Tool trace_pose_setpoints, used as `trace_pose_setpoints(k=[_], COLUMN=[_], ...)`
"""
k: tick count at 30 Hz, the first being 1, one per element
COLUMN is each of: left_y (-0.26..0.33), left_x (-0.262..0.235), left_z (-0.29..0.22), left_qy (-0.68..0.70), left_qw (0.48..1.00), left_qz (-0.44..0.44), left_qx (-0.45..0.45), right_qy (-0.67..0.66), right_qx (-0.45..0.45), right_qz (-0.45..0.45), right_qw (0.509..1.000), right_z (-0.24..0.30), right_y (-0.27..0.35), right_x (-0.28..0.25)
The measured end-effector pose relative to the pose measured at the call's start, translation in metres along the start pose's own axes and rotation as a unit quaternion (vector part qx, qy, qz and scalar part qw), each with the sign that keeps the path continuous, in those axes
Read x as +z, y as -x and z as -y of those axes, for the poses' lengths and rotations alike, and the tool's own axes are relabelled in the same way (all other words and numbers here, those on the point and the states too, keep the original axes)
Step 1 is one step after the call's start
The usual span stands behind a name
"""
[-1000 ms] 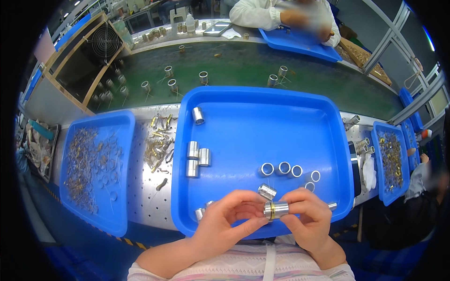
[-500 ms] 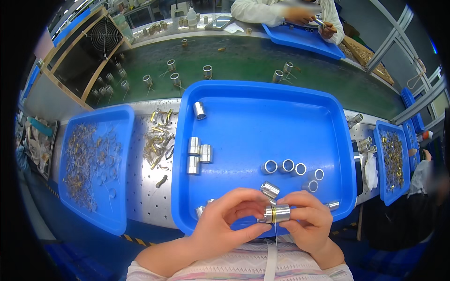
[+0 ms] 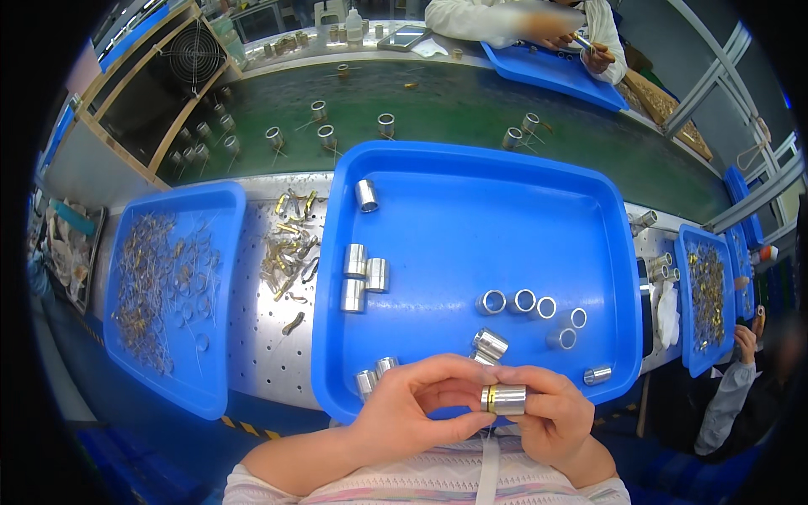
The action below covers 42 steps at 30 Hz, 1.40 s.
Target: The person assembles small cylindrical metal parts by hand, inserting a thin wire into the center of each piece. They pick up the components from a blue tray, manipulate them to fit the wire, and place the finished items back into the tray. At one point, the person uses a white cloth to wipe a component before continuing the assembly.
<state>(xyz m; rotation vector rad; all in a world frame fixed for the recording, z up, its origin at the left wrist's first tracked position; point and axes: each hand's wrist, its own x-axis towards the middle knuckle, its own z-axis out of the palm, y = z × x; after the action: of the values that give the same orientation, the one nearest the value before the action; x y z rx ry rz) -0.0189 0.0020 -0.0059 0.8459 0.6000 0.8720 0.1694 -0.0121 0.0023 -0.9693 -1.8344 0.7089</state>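
Note:
Above the near edge of the blue tray [image 3: 471,154], both hands grip one shiny metal cylinder [image 3: 512,401] lying sideways, with a yellow band near its left end. My left hand [image 3: 417,396] is closed, thumb and fingertips at the banded end. My right hand [image 3: 555,412] is closed round the other end. A thin wire or strand hangs below the cylinder. Just beyond my fingers lies another metal cylinder [image 3: 491,342], with one more partly hidden under it. Several metal sleeves [image 3: 523,300] stand in the tray; others [image 3: 355,259] lie at its left side.
A left tray [image 3: 236,278] holds wires and rings; loose strips [image 3: 290,244] lie beside it. Beyond runs a green conveyor [image 3: 454,109] with several cylinders on it. A right tray [image 3: 686,295] holds yellowish parts. A co-worker's hands [image 3: 598,57] work across; another person's hand [image 3: 746,343] shows at right.
The held cylinder has moved slightly right and down. A small piece sticking out at its left end no longer shows. Another person's hand and sleeve have come up at right.

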Motion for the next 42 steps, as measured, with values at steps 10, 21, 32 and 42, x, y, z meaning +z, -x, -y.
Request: trace_pose_setpoints(k=[10,21,32,42], left_y=[0.001,0.003,0.007,0.023], left_x=[-0.001,-0.009,-0.022,-0.041], left_z=[-0.011,-0.011,-0.022,-0.035], left_qy=[0.034,0.058,0.104,0.067], left_qw=[0.997,0.998,0.994,0.992], left_qz=[-0.028,-0.015,-0.019,-0.094], left_qx=[-0.069,-0.015,0.013,0.047], right_qy=[-0.032,-0.09,-0.063,0.001], right_qx=[-0.006,-0.041,-0.035,0.017], right_qz=[0.031,0.032,-0.018,0.095], right_qw=[0.999,0.995,0.997,0.995], right_z=[0.001,0.0,0.005,0.017], right_y=[-0.004,-0.017,-0.032,-0.044], right_x=[-0.001,0.002,0.022,0.005])
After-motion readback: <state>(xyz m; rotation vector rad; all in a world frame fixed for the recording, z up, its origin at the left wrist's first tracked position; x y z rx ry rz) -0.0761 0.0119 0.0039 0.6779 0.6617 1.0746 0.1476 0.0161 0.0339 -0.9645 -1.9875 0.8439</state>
